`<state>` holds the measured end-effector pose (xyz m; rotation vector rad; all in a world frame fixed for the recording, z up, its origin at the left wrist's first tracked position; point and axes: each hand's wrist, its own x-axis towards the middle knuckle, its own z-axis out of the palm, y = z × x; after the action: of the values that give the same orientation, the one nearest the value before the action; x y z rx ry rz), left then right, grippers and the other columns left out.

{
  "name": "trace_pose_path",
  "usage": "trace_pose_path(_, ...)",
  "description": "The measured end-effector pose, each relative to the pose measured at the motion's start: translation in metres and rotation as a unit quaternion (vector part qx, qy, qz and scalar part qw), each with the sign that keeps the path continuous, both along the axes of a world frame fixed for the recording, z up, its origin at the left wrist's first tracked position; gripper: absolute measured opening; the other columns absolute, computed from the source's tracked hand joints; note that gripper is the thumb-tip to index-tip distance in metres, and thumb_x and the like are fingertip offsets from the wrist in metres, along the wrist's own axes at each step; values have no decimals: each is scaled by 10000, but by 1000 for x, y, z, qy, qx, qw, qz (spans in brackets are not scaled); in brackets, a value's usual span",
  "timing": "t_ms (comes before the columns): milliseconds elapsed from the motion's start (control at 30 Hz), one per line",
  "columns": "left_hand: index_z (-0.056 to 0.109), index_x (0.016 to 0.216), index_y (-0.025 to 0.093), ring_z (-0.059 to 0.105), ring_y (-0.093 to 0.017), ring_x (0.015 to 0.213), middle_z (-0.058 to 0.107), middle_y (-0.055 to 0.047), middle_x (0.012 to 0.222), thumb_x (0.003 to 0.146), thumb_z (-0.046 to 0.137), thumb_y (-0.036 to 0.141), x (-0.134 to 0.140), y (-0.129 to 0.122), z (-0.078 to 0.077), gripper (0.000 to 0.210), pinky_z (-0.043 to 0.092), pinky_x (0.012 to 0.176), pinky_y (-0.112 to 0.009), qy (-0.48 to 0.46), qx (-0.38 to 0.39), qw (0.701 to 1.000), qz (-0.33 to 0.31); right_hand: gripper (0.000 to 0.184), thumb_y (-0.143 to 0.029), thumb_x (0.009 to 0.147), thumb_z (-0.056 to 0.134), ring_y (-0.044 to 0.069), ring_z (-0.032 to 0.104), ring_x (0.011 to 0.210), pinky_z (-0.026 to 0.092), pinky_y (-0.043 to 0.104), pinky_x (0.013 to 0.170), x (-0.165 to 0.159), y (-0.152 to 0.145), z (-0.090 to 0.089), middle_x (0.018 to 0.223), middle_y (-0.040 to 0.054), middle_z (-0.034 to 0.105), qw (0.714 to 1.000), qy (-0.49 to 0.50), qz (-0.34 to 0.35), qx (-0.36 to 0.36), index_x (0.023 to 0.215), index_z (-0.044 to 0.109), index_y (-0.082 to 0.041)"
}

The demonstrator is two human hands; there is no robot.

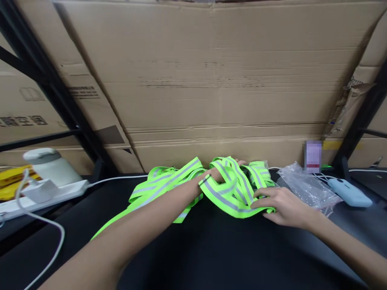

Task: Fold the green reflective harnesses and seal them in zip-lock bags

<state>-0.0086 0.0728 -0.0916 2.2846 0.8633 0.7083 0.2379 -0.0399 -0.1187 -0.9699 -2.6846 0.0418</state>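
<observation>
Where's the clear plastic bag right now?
In the head view, the plastic bag lies at right, beyond the right hand, between the green straps and light-blue device.

**Neon green against black**

The straps (222, 199) are neon green with a lengthwise silver-grey stripe. The counter (211, 253) is black, like the frame (66, 108); the cardboard (196, 104) is tan with dark scuffs. The bottle (57, 171) is white, grey-banded, the power strip (68, 193) white, the rounded device (350, 193) pale blue.

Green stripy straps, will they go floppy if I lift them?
The green straps would probably droop, since they lie in loose curls. They look light, being thin, flat bands. Lifting one might drag others, because their loops overlap.
</observation>
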Motion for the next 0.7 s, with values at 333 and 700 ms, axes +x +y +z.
trace_pose_path(333,744,990,151,720,-241,947,804,-66,990,701,742,218,-38,39,33,296,578,883,-332,119,-107,987,-33,591,20,659,548,200,721,1072,534,345,958,-3,0,0,1220,3,751,983,81,30,-160,1117,785,-268)
trace_pose_path(700,694,802,167,550,-154,555,643,-6,663,863,531,252,-54,-31,54,193,403,558,-268,166,0,982,84,737,-89,656,644,322,577,1327,442,517,1117,-1,-10,-21,1455,104,591,994,14,-3,-110,1371,646,-269)
